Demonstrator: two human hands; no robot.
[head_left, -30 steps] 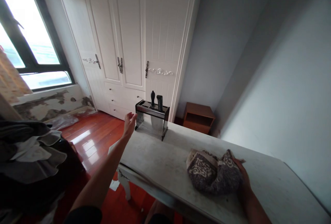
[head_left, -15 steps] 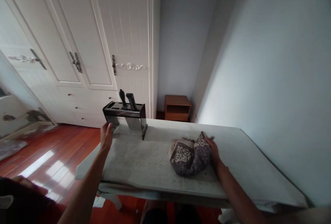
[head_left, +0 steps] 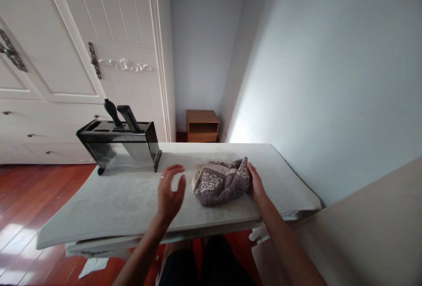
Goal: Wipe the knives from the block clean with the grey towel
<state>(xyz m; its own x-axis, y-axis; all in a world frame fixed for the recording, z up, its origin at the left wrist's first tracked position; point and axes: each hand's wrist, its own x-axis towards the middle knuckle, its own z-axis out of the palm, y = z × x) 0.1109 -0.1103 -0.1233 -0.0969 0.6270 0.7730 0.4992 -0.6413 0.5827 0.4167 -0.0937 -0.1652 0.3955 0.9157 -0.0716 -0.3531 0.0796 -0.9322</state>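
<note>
A bunched towel (head_left: 219, 185), dark purple-grey with a pale swirl pattern, lies on the white table (head_left: 125, 207). My right hand (head_left: 257, 184) grips its right end; the fingertips are partly hidden by the fabric. Just left of the towel, my left hand (head_left: 171, 192) hovers over the table with curved fingers and the thumb apart, holding nothing. Farther left stands a black knife block (head_left: 118, 138) with clear sides. Two black-handled knives (head_left: 121, 116) are upright in its slots.
Behind the table is a small brown nightstand (head_left: 202, 127). A white wardrobe (head_left: 128, 26) rises at the back left, and a pale wall (head_left: 313, 79) runs along the right. Reddish wooden floor (head_left: 20, 207) shows at the left.
My left hand has left the side of the knife block and come right, close to the towel. My right hand stays at the towel's right end. The view has turned right.
</note>
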